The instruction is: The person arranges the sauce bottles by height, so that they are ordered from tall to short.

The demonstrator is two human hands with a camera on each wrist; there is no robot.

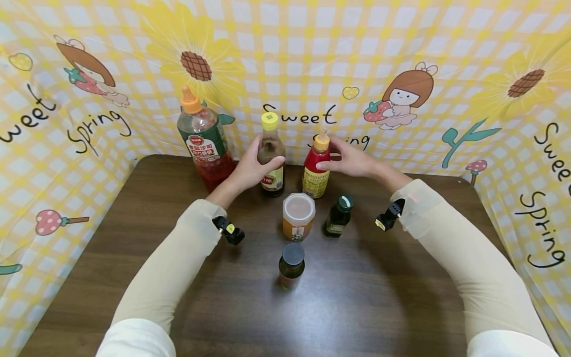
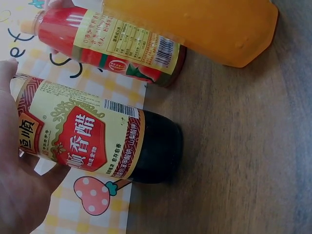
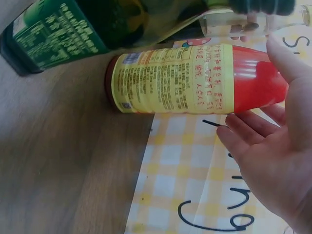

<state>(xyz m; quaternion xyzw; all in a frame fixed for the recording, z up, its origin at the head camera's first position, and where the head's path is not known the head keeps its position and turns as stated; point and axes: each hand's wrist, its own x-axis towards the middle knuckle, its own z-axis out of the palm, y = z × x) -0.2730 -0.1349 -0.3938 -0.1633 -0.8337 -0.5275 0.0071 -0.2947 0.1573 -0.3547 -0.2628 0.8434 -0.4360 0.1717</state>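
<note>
Though apart, hands (image 1: 253,167) (image 1: 351,159) around upright bottles (image 1: 273,181) (image 1: 315,182).

Tabletop recording booth, to all appearances, furnished with kitchen goods. A wood-grain desk (image 1: 357,307) is enclosed at the back and both sides by yellow-checked cloth (image 1: 285,59) printed with flowers and the words "Sweet Spring"; condiment bottles (image 1: 273,182) suggest a kitchen, whereas black wrist-worn cameras (image 1: 391,213) indicate a filming set.
</note>
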